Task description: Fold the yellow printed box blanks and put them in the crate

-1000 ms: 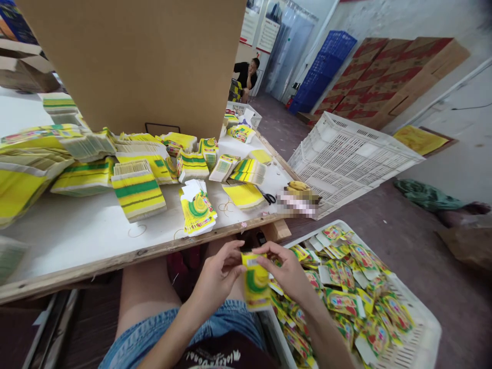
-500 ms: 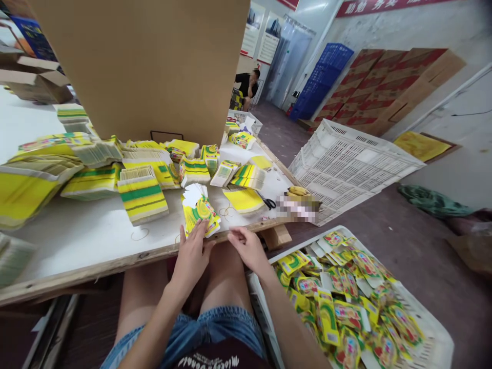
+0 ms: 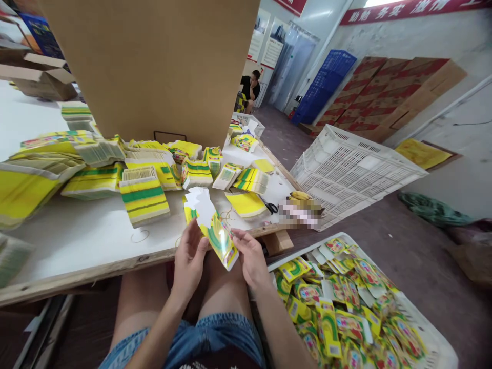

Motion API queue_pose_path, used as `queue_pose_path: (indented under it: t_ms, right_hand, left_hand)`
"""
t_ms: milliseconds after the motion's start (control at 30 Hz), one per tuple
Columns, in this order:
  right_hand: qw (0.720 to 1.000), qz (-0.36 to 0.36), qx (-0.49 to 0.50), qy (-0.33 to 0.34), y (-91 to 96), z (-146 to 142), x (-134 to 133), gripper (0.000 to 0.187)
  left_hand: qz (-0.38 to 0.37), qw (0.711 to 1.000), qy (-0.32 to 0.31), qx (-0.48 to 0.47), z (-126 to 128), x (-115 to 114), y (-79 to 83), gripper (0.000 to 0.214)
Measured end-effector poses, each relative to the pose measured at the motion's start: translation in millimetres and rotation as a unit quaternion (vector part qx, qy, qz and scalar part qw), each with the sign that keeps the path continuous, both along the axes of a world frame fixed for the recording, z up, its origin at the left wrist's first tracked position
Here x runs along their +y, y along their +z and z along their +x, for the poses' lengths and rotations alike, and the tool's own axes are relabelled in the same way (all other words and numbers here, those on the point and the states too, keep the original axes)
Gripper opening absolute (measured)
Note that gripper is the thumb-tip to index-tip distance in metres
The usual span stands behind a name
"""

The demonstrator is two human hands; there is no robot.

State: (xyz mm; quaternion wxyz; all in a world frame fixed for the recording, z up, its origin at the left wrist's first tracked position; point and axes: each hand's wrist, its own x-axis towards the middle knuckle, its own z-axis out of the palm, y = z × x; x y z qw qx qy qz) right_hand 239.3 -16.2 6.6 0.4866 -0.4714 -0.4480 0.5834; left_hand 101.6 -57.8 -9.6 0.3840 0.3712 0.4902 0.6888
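Observation:
A flat yellow-and-green printed carton (image 3: 222, 240) with a white flap tilts over the table's front edge. My right hand (image 3: 250, 256) pinches its right edge between thumb and fingers. On the carton's left side is my left hand (image 3: 190, 256), thumb and fingers apart; whether it touches the carton I cannot tell. Behind the held carton lie more flat cartons (image 3: 189, 213), their white flaps fanned out. To their right are a yellow stack of flat cartons (image 3: 246, 204) and black-handled scissors (image 3: 271, 207).
Bundled carton stacks (image 3: 144, 197) line the table before a large cardboard panel (image 3: 149, 72). A white crate rim (image 3: 430, 328) surrounds many yellow packets at my right. White crates (image 3: 353, 169) stand beyond the bananas (image 3: 300, 197). A person (image 3: 251, 89) sits at the back.
My right hand has moved onto a carton's right edge. The carton has come off the small pile and now tilts between both hands. My left hand has turned from flat on the pile to thumb-up.

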Motion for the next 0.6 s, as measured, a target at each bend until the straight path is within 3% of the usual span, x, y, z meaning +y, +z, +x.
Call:
queue_pose_path:
  t_ms: [100, 267, 400, 600]
  right_hand:
    - [0.997, -0.058, 0.042, 0.023, -0.1, 4, -23, 0.035]
    - [0.989, -0.104, 0.099, 0.034, 2.2, 1, -36, 0.032]
    - [0.992, -0.079, 0.092, 0.032, 3.7, 3, -35, 0.029]
    - [0.998, -0.012, 0.009, 0.063, 3.5, 10, -44, 0.028]
  left_hand:
    - [-0.047, 0.985, -0.114, -0.119, 7, -3, -8.6, 0.056]
    - [-0.016, 0.963, -0.222, -0.150, 10, -12, -1.9, 0.056]
    - [-0.005, 0.962, -0.220, -0.159, 7, -14, 7.3, 0.052]
    - [-0.060, 0.968, -0.156, -0.186, 12, -13, 7.5, 0.046]
